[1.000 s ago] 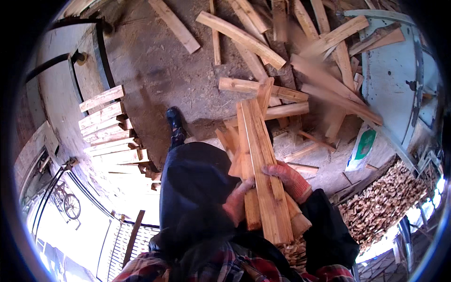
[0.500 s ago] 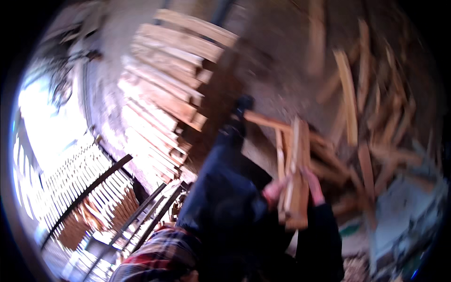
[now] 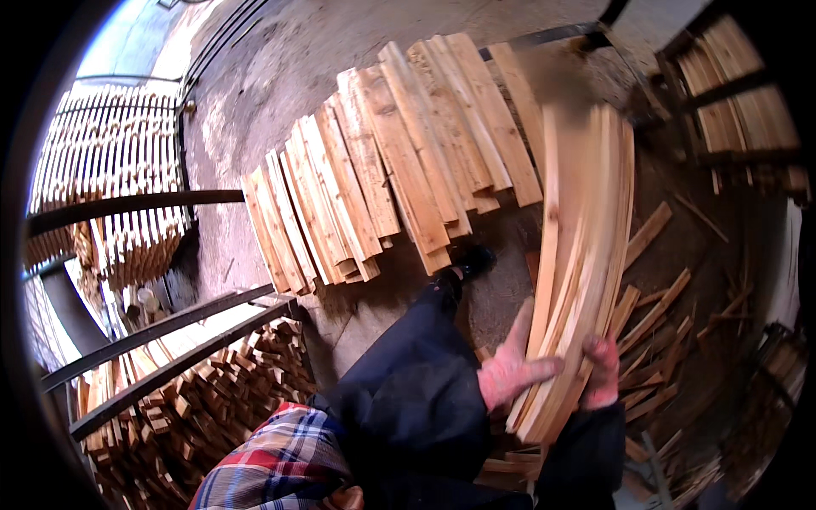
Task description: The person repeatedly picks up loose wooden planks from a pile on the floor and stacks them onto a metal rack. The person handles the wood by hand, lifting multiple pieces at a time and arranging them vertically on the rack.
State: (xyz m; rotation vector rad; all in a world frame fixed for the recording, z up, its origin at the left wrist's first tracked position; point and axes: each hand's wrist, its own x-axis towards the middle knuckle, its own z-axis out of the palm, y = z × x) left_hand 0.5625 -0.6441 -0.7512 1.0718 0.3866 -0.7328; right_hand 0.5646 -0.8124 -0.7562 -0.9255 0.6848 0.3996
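A bundle of long pale wooden slats (image 3: 582, 255) stands nearly upright between both hands. My left hand (image 3: 512, 367) presses flat against the bundle's left side near its lower end. My right hand (image 3: 602, 374) grips the right side at the same height. The bundle's top reaches up beside a row of stacked planks (image 3: 391, 170) lying on the concrete floor. My dark-trousered leg and black shoe (image 3: 473, 259) step toward that stack.
Loose slat offcuts (image 3: 663, 314) litter the ground at right. A heap of short wood pieces (image 3: 204, 399) sits behind black metal rails (image 3: 161, 336) at lower left. More slats stand at far left (image 3: 110, 178) and in a rack at upper right (image 3: 739, 93).
The view has swung from the scattered scrap pile toward the laid-out plank row. The bundle stays held in both hands and now stands closer to that row.
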